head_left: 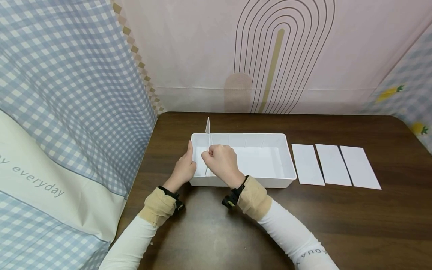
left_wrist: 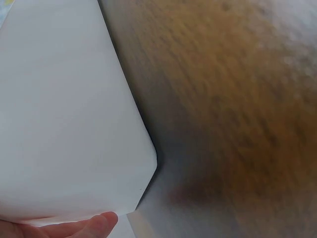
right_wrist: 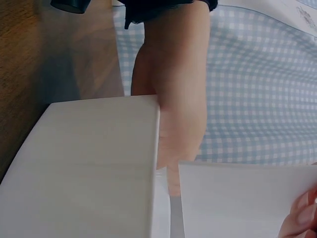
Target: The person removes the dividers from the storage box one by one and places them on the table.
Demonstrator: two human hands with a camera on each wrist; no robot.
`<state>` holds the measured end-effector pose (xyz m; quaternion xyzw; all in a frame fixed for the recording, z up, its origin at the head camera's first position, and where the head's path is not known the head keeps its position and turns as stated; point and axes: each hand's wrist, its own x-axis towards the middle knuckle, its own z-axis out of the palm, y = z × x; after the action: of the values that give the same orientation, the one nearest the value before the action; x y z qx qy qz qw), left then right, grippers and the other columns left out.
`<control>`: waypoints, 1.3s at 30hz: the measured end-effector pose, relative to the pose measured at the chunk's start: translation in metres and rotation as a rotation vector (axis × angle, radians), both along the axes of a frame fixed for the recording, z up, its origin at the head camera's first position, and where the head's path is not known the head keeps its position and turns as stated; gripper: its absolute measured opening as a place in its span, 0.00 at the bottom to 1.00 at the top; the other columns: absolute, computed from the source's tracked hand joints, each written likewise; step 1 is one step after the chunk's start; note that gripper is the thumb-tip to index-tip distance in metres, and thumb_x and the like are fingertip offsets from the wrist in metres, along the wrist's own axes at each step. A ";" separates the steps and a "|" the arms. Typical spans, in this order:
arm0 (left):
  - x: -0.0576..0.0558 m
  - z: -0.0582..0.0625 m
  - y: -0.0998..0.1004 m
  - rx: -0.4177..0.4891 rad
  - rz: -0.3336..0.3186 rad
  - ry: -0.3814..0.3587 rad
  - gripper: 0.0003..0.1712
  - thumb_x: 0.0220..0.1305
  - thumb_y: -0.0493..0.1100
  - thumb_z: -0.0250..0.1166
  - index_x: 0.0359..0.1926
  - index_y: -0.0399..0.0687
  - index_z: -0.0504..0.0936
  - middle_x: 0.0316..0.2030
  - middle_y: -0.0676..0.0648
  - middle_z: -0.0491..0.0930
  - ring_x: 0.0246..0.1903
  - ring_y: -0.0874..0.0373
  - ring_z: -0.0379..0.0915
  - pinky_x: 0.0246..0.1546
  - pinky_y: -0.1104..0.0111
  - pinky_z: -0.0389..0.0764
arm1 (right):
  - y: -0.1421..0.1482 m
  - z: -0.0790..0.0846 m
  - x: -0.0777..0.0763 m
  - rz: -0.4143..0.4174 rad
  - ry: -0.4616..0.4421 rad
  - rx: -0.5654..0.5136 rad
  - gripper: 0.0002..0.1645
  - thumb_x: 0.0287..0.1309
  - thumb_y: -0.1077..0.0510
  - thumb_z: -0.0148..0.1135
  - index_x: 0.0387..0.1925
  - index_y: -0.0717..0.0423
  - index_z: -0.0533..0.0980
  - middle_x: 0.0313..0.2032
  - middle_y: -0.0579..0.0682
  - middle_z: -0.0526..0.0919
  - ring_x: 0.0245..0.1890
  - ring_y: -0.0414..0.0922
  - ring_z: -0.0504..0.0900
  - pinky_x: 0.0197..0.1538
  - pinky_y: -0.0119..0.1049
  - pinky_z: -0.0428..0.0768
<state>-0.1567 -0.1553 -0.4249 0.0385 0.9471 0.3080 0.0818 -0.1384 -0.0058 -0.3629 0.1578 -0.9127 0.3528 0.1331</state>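
Observation:
A long white plastic box (head_left: 258,161) sits on the table. At its front left corner is my left hand (head_left: 183,167), holding the box with straight fingers along the left end and the thumb near the front rim. Fingertips (left_wrist: 101,224) touch the white wall's edge in the left wrist view. My right hand (head_left: 222,160) is over the box's left part and pinches a thin white divider panel (head_left: 207,126). That panel stands upright across the box, its far end above the back rim. In the right wrist view the right fingers (right_wrist: 299,218) lie on the panel.
Right of the box, three white rectangular panels (head_left: 308,164) lie flat side by side on the dark wooden table (head_left: 216,225). Blue checked cloth (head_left: 84,86) hangs along the left edge. A pink patterned curtain (head_left: 189,56) hangs behind the table.

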 end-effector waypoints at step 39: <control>-0.001 -0.001 -0.001 -0.014 -0.005 0.000 0.41 0.56 0.34 0.42 0.68 0.42 0.34 0.64 0.36 0.55 0.26 0.49 0.68 0.31 0.60 0.70 | 0.031 0.006 0.003 0.015 -0.085 -0.072 0.24 0.52 0.62 0.47 0.04 0.51 0.56 0.06 0.41 0.54 0.09 0.38 0.53 0.17 0.27 0.52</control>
<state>-0.1579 -0.1558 -0.4262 0.0404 0.9491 0.3011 0.0830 -0.1358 0.0253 -0.3571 0.1446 -0.9030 0.3928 0.0971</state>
